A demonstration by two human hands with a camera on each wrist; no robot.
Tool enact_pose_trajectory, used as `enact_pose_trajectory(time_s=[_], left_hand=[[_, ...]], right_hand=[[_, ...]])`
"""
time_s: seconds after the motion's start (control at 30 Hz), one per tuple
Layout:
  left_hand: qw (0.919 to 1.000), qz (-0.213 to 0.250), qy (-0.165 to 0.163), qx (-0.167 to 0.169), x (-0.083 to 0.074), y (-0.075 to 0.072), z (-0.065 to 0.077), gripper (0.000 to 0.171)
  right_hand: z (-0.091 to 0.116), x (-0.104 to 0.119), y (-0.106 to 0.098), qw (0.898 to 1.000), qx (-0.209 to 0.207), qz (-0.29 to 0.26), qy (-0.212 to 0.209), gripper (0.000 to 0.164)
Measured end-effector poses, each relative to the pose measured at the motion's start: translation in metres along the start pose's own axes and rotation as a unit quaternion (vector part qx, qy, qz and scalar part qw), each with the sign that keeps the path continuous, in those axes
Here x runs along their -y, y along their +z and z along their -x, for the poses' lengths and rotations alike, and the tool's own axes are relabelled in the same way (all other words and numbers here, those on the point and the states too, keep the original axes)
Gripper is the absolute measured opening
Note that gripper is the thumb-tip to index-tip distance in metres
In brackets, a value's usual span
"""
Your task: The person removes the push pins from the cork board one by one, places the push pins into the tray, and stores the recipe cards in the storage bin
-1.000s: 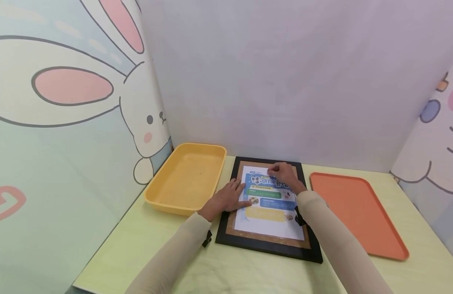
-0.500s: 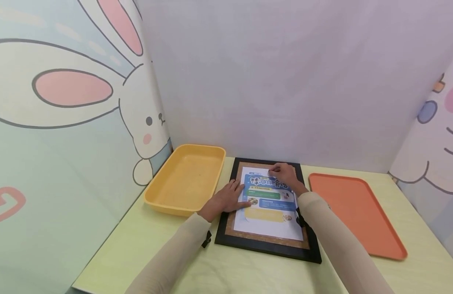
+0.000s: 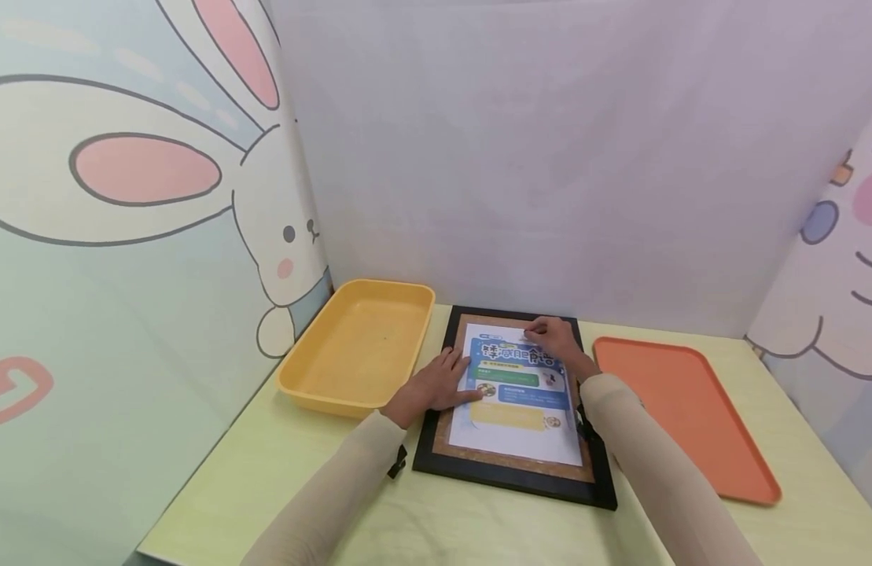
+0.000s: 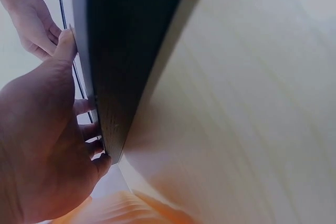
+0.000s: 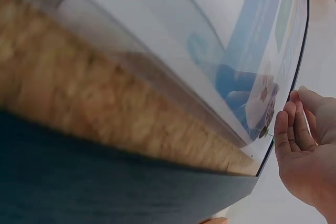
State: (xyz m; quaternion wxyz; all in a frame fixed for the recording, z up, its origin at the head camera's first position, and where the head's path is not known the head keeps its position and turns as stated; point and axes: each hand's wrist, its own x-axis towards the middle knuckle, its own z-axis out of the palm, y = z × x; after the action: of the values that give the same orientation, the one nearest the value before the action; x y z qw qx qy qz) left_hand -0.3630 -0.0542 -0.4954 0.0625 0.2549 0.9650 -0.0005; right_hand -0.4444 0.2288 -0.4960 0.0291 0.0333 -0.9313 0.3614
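A printed poster (image 3: 516, 418) with blue, green and yellow panels lies on a corkboard (image 3: 471, 451) inside a black frame (image 3: 506, 477). My left hand (image 3: 444, 380) rests on the poster's left side, its fingers extended and thumb reaching inward. In the left wrist view, that hand (image 4: 42, 135) spans the upper face beside the dark frame edge (image 4: 121, 40). At the poster's top, right of centre, my right hand (image 3: 554, 339) has its fingers bent and tips drawn together. The right wrist view shows this hand (image 5: 310, 150) beyond the glossy sheet; I cannot tell whether its fingertips pinch something.
A deep yellow tray (image 3: 290, 381) stands left of the board. On the right lies a shallow orange tray (image 3: 690, 409), partly behind my right sleeve (image 3: 662, 464). Walls with cartoon prints enclose the pale table (image 3: 216, 503) at the back and sides.
My right hand has shifted slightly to the right along the poster's top, uncovering more of the title. The left hand keeps its place.
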Motion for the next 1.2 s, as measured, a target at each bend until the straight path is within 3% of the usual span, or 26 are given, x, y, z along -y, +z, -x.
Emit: enact_pose_trajectory(time_s=[0.73,1.2], left_hand=[[0.9999,-0.007,0.004,-0.008,0.0,-0.001,0.004,0.094],[0.9998,0.006,0.007,-0.016,0.001,0.003,0.003,0.094]], right_hand=[[0.003,-0.009,-0.011,1.0,-0.009,0.003,0.013,0.025],[0.012,-0.019,-0.025,0.999,-0.029,0.022,-0.01,0.025]])
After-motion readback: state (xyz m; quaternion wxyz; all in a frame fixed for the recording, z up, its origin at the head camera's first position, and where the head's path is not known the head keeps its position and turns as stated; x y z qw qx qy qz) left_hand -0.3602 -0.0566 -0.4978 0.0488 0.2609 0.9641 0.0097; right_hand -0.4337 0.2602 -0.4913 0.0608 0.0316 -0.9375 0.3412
